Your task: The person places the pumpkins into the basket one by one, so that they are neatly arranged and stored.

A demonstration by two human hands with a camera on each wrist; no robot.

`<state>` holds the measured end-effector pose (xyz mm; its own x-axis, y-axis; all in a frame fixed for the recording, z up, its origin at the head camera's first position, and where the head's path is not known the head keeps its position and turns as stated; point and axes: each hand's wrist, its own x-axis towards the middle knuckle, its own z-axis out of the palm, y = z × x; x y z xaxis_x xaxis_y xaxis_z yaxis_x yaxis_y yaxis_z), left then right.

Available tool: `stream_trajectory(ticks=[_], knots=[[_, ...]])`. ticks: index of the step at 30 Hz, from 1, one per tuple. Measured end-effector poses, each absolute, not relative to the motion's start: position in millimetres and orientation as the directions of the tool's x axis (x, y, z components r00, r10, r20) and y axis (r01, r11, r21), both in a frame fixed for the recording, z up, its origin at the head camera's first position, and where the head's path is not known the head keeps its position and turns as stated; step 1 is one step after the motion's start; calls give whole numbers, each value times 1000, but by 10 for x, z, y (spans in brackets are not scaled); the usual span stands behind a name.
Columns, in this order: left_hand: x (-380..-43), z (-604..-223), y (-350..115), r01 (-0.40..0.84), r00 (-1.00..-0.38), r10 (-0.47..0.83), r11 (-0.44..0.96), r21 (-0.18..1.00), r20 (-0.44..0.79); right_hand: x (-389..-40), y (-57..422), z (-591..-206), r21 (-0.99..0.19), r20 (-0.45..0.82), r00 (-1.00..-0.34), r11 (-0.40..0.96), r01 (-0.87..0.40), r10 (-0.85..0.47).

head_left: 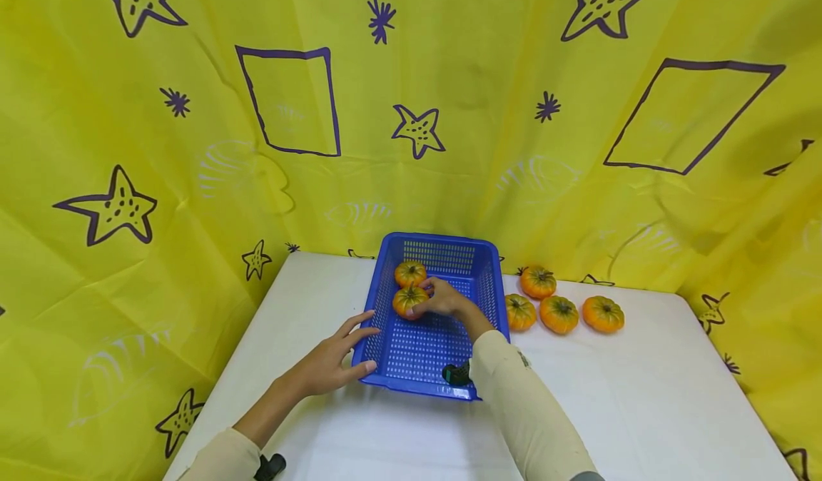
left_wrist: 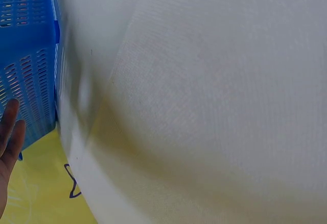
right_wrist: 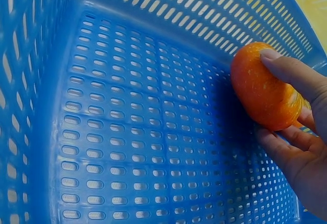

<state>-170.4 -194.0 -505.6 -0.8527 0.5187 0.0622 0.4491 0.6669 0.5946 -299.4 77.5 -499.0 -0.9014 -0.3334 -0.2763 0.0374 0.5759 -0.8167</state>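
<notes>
My right hand (head_left: 443,300) is inside the blue plastic basket (head_left: 424,387), pinching a small orange pumpkin (head_left: 409,301) with a greenish top. In the right wrist view, thumb and fingers lie on opposite sides of that pumpkin (right_wrist: 260,89), close to the basket wall. Another small pumpkin (head_left: 410,273) sits just behind it in the basket. My left hand (head_left: 327,364) is at the basket's left side, its fingers spread and fairly straight against the rim. Only a few of its fingers (left_wrist: 15,137) show in the left wrist view, beside the perforated wall.
Right of the basket, several more small pumpkins stand on the white table (head_left: 642,395): one at the back (head_left: 537,282), others in front, including the rightmost pumpkin (head_left: 603,314). A yellow curtain (head_left: 475,195) with star drawings hangs behind and along both sides.
</notes>
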Motion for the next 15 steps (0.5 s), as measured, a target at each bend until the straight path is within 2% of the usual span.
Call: stream_trajectory(ticks=[15], knots=[[-1700, -5044, -1940, 445, -854, 517, 672, 592, 55, -3018, 774, -5005, -839, -306, -886, 538, 78, -348]])
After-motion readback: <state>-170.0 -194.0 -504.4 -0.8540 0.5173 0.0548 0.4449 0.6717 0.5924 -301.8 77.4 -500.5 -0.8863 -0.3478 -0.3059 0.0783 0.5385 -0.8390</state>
